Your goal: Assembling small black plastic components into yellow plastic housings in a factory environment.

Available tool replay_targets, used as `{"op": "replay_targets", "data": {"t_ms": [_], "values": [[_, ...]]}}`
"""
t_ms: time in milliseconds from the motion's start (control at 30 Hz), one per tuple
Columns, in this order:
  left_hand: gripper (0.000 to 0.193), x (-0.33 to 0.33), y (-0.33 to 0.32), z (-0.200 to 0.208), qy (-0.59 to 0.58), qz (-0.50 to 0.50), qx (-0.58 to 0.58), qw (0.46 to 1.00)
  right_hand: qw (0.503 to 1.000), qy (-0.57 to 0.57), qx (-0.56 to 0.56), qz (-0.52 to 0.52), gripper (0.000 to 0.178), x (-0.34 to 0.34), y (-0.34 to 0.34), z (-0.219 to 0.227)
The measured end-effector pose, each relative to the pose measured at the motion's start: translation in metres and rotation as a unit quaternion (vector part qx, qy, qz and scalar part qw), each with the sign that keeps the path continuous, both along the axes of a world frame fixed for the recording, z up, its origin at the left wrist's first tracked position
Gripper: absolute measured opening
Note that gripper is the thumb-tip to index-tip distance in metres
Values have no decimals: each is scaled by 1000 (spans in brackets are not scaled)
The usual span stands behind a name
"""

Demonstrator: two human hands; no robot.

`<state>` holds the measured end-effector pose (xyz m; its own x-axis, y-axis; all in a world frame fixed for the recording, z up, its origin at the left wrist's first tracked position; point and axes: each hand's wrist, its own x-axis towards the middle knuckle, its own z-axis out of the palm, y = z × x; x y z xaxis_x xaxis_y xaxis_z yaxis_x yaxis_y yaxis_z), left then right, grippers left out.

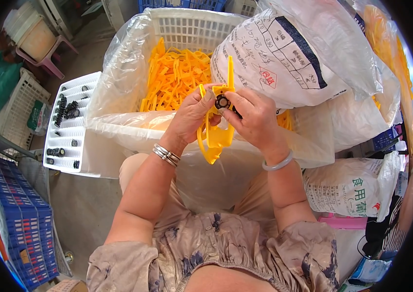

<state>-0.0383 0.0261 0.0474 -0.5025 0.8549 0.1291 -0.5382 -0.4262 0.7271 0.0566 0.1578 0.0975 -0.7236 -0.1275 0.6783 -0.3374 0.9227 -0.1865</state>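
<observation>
In front of me, above the edge of a lined crate, my left hand (191, 113) is closed round a yellow plastic part (220, 136) with a long upright prong and curved lower arms. A black ring-shaped piece (222, 101), with a lighter centre, sits against the part's upper face. My right hand (252, 114) is closed, fingers pinched at the ring's right side and thumb below it. Something dark also shows under the right fingers; its shape is mostly hidden. Many similar yellow parts (182, 68) lie heaped in the crate beyond my hands.
The white crate (192, 24) has a clear plastic liner. A large white printed sack (274, 58) leans over its right side. At left stands a white ribbed tray (65, 126) holding several black round pieces (71, 111). A blue crate (26, 219) is lower left, another sack (345, 187) lower right.
</observation>
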Motion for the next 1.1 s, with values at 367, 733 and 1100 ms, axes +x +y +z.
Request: {"op": "replay_targets", "data": {"t_ms": [367,733,1100], "values": [[32,2,3,-1,-8,26,-10,1000,1000,12,-8,2,22,-2,1,-2],[34,3,3,3,-11,40,-21,999,972,-27,-228,-47,5,-5,-10,-13],[17,1,3,-1,30,113,-81,990,950,-58,-291,-95,8,-9,-15,-20]]}}
